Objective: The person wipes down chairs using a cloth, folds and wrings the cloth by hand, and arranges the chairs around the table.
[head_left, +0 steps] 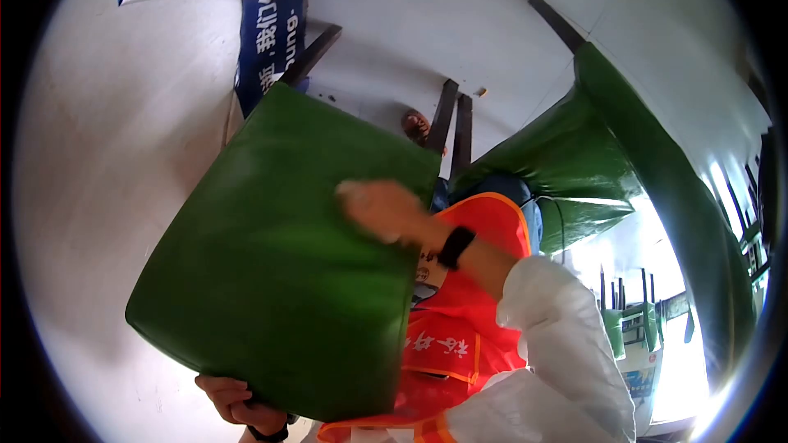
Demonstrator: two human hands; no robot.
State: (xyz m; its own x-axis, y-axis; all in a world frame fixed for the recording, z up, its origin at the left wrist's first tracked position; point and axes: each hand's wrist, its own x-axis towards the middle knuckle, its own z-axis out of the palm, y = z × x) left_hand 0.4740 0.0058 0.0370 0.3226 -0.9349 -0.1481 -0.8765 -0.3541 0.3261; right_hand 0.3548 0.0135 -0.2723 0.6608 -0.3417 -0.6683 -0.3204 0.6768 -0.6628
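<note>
A green padded panel [279, 254], with a dark leg at its upper corner, fills the left and middle of the view. At its lower edge my left hand [238, 404] grips the rim, fingers curled and a black band on the wrist. Over the panel's right half lies my right hand [382, 212], smeared by motion, so its fingers are unclear. It wears a black wristband, and whether it touches the surface is hard to tell.
A red apron [443, 344] covers my lap beside the panel. To the right is another green padded chair [648, 131] with dark legs. A blue and white banner [275, 25] hangs at the upper left. More green chairs [648, 324] stand at the far right.
</note>
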